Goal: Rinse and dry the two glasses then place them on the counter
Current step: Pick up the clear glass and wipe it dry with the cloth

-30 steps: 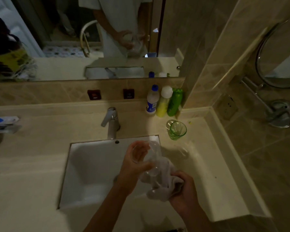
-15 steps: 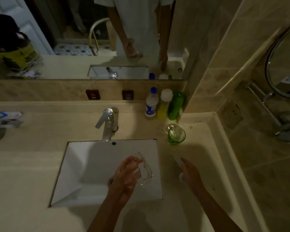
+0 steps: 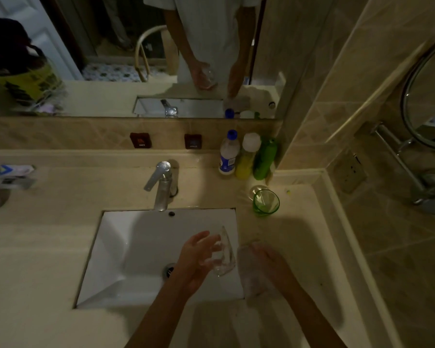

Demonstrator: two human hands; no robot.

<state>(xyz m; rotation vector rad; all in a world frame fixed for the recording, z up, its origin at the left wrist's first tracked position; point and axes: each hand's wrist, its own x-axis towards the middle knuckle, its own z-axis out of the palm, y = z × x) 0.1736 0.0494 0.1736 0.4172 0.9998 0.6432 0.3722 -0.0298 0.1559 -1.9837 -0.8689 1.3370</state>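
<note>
Beige stone counter (image 3: 48,247) fills a dim bathroom, with tan wall tiles to the right and a wide mirror (image 3: 98,71) along the back. A white rectangular sink (image 3: 136,247) is sunk into the counter, a chrome faucet (image 3: 162,184) standing behind it. Three bottles (image 3: 248,156) crowd the back corner, and a green glass (image 3: 266,202) stands upright on the counter just in front of them, right of the sink.

Both forearms reach in from below. The left hand (image 3: 196,259) hangs over the sink's right side, fingers curled round a clear glass (image 3: 224,254), which is tilted above the basin's right edge. The right hand (image 3: 269,262) lies palm down on the counter just right of the sink, fingers fairly straight, pressing on a pale cloth (image 3: 251,275).
</note>
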